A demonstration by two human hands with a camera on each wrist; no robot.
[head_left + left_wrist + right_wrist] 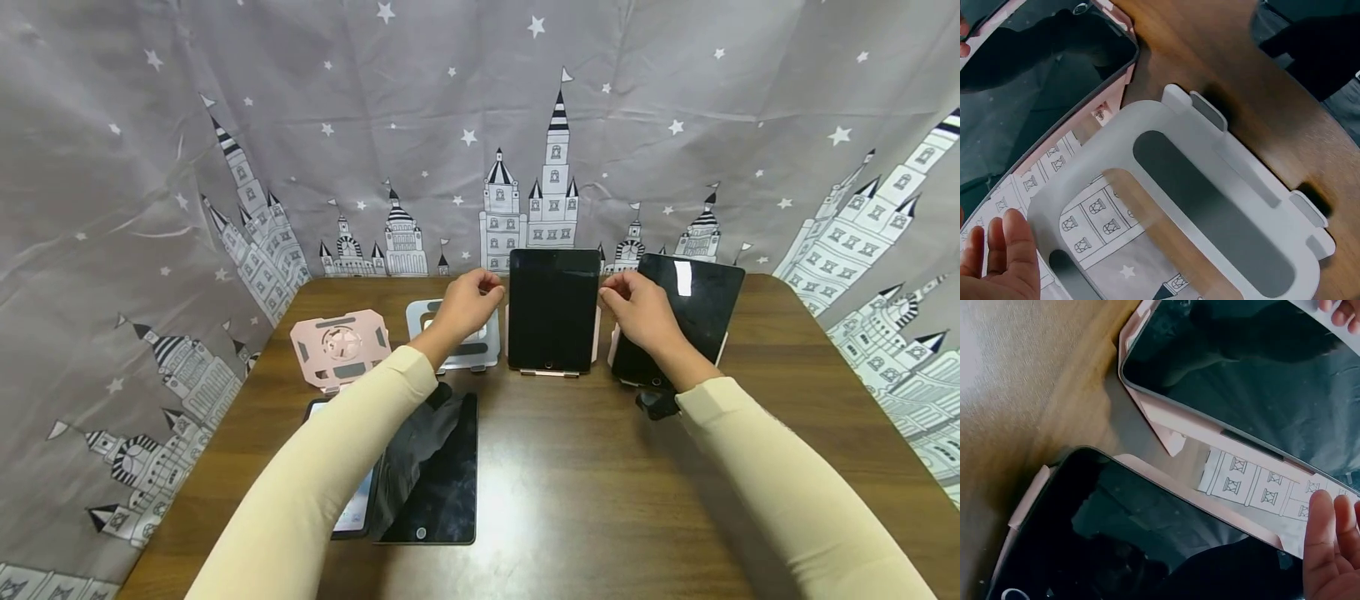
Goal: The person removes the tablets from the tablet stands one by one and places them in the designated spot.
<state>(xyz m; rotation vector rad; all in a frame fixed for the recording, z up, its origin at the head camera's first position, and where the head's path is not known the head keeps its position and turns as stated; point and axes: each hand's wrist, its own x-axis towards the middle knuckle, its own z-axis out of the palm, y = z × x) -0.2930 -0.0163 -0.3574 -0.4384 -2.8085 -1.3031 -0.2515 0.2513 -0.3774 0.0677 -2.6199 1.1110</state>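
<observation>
A black tablet stands upright on a pink stand in the middle of the head view. To its left my left hand hovers with loosely bent fingers, a small gap from the tablet's edge and over the grey stand. On the other side my right hand is held likewise, fingertips beside the tablet's right edge. It overlaps a second black tablet, which leans at an angle on another pink stand. Neither hand holds anything in the wrist views.
An unoccupied pink stand stands at the left of the wooden table. In front of it, another dark tablet lies flat beside a lit tablet, both partly hidden by my left sleeve. A patterned grey cloth hangs behind.
</observation>
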